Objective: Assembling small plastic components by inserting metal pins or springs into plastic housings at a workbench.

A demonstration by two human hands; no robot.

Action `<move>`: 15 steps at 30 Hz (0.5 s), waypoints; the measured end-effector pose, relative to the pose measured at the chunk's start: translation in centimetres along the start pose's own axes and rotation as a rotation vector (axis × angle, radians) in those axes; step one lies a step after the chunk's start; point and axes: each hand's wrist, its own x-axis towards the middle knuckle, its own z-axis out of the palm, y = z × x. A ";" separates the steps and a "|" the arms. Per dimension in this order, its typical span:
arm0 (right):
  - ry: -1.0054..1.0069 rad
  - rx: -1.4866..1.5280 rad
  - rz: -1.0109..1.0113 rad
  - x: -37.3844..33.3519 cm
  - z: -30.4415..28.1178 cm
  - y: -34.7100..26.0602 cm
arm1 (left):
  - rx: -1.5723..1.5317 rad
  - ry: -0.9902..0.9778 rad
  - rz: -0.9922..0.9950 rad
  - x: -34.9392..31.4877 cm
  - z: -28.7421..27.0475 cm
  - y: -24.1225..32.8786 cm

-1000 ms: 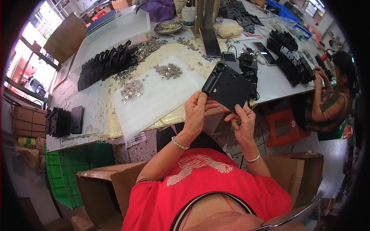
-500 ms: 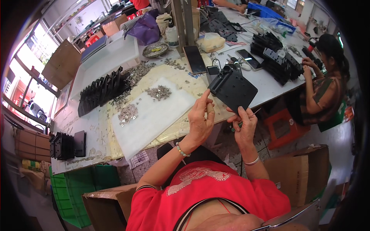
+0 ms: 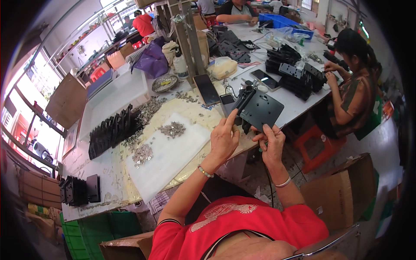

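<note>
A flat black plate [image 3: 264, 109] with a thick hinge-like bar [image 3: 245, 99] along one edge is held tilted over the table's near edge. My right hand [image 3: 273, 144] pinches its near edge, thumb on top and fingers underneath. A small green thing shows by the right fingers; I cannot make out what it is. My left hand [image 3: 224, 138] has its index finger stretched against the near end of the bar, with the other fingers curled below. What those curled fingers touch is partly hidden.
Small metal parts [image 3: 172, 129] lie heaped on a white foam sheet [image 3: 173, 154]. Black parts stand in a row [image 3: 113, 134], with more stacked [image 3: 74, 190] at the left corner. Phones [image 3: 206, 89] lie beyond the plate. A co-worker [image 3: 353, 82] sits at right, near an orange stool [image 3: 318, 147].
The view has shifted, showing more of the room's far side. The plate has tilted slightly and catches more light. Both hands keep nearly the same hold.
</note>
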 end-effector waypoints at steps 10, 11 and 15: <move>-0.039 -0.669 -0.506 2.7 -2.3 -0.8 | -0.231 -0.064 -0.018 -1.6 -0.3 0.0; -0.064 -0.889 -0.866 3.1 -2.1 -1.6 | -0.283 -0.075 -0.049 -1.7 -0.5 -0.1; -0.134 -1.175 -1.285 3.7 -3.0 -2.3 | -1.035 -0.155 -0.463 -2.3 -1.4 0.7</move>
